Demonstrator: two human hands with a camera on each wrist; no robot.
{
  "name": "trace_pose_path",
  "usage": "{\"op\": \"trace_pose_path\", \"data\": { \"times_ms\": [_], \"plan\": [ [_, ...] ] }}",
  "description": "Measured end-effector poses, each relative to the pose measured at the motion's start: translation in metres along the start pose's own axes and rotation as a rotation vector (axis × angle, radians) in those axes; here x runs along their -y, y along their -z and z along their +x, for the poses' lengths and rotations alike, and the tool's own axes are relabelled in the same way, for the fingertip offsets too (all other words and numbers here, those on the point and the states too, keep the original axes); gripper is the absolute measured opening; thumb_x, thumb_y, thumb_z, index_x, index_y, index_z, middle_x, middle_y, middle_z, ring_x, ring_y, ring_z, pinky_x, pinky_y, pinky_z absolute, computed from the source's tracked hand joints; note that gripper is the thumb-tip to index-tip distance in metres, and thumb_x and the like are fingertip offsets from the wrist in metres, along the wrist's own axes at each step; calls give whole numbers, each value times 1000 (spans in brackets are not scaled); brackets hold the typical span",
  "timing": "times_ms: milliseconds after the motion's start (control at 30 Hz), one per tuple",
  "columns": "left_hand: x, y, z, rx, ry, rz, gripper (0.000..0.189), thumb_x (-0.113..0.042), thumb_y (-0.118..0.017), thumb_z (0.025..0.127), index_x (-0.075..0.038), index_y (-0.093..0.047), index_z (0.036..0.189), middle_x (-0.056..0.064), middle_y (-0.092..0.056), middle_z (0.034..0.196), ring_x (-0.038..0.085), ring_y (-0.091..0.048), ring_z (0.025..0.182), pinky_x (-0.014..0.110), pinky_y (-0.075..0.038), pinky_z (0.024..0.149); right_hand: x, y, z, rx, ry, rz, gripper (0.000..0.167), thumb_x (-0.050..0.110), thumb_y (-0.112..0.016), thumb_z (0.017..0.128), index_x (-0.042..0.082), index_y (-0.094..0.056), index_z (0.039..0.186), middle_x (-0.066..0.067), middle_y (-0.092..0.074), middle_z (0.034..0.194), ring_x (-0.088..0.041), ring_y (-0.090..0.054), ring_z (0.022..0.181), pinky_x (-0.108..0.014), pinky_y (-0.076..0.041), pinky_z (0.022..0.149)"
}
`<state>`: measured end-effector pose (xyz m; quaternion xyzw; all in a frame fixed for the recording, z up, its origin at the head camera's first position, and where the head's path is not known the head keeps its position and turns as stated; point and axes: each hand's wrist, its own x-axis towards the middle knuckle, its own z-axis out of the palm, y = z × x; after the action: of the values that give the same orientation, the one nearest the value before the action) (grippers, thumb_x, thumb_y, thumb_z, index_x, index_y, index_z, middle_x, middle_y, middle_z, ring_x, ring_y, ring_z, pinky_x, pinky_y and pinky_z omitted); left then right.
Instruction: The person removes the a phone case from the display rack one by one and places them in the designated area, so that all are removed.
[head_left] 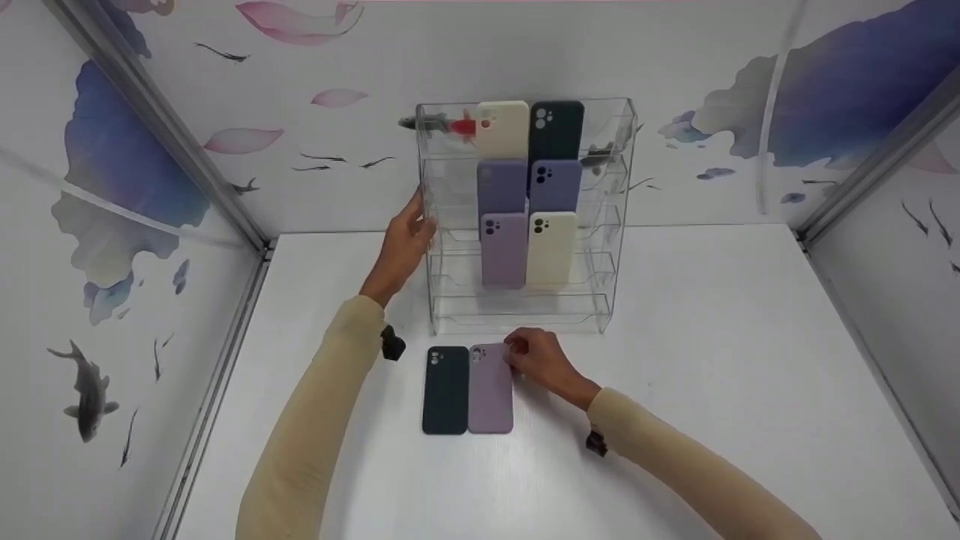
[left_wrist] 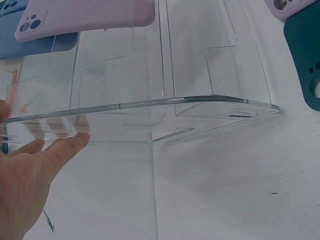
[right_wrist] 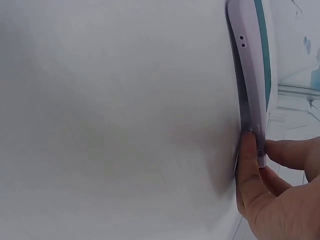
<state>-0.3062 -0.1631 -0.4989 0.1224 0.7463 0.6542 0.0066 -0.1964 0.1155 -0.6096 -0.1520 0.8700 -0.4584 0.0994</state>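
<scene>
A clear acrylic tiered rack (head_left: 517,322) stands on the white table, holding several phone cases. My left hand (head_left: 405,244) grips its left side wall; in the left wrist view, the fingers (left_wrist: 65,150) lie against the clear panel, with the thumb partly cut off at the edge. In front of the rack, a light purple phone case (head_left: 489,397) lies beside a dark green phone case (head_left: 446,394), their long edges together. My right hand (head_left: 547,364) pinches the purple case at its upper right corner. In the right wrist view, the thumb (right_wrist: 290,152) is on one side of it and fingers on the other.
The rack's tiers bear a cream case (head_left: 502,129), a dark green case (head_left: 556,129), two blue-violet cases, a purple case (head_left: 503,251) and another cream case (head_left: 551,251). Patterned white walls (head_left: 337,172) with metal corner strips enclose the table (head_left: 697,360) at back and sides.
</scene>
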Motion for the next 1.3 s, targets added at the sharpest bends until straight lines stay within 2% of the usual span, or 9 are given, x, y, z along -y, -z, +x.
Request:
{"op": "trace_pose_path", "data": {
  "times_ms": [200, 567, 700, 800, 900, 1033, 1233, 1300],
  "plan": [
    [2, 1, -1, 6, -22, 18, 69, -19, -48, 120, -20, -13, 179, 6, -29, 181, 31, -46, 157, 56, -47, 119, 4, -7, 4, -21, 25, -41, 19, -9, -75, 95, -9, -78, 113, -13, -76, 91, -16, -67, 73, -34, -59, 68],
    [5, 0, -1, -6, -15, 13, 68, -13, -47, 119, -21, -14, 179, 14, -26, 181, 26, -50, 154, 52, -47, 118, 6, -8, 1, -45, 50, -55, 11, -6, -77, 95, -10, -78, 106, -15, -77, 92, -21, -69, 79, -42, -61, 75],
    [4, 0, -2, -4, -19, 15, 68, -13, -47, 119, -22, -15, 179, 9, -29, 181, 25, -53, 152, 49, -49, 115, 7, 1, -1, -46, 86, -39, 15, -3, -78, 97, -10, -78, 110, -14, -78, 96, -23, -72, 87, -43, -62, 80],
    [3, 0, 0, -2, -20, 12, 68, -15, -47, 119, -22, -14, 179, 9, -29, 181, 30, -50, 154, 49, -49, 114, 9, 9, -2, -47, 108, -10, 19, -1, -78, 98, -9, -78, 115, -14, -78, 101, -25, -73, 92, -42, -63, 85],
    [2, 0, 0, 3, -26, 3, 69, -14, -48, 119, -21, -14, 179, 13, -27, 181, 36, -46, 157, 53, -47, 117, 11, 18, -3, -40, 137, 20, 21, 0, -78, 99, -9, -77, 118, -16, -78, 107, -27, -74, 96, -43, -64, 88],
    [0, -1, 0, -1, -30, -3, 68, -14, -49, 119, -21, -15, 178, 13, -26, 181, 37, -44, 158, 58, -43, 123, 14, 31, -7, -24, 178, 42, 20, 2, -78, 101, -5, -77, 120, -21, -77, 113, -29, -75, 100, -43, -65, 88],
    [0, -1, 1, -2, -1, -9, 69, -17, -50, 119, -24, -16, 179, 9, -25, 182, 33, -44, 159, 55, -44, 123, 18, 51, -13, -48, 192, 82, 20, 5, -79, 102, 1, -78, 122, -20, -76, 118, -28, -76, 104, -41, -65, 88],
    [0, 1, 0, -1, 20, -31, 70, -17, -51, 119, -24, -16, 179, 9, -25, 182, 34, -42, 160, 57, -43, 123, 19, 58, -15, -63, 188, 83, 21, 5, -80, 102, 2, -78, 123, -19, -76, 119, -27, -76, 106, -40, -65, 89]
  ]
}}
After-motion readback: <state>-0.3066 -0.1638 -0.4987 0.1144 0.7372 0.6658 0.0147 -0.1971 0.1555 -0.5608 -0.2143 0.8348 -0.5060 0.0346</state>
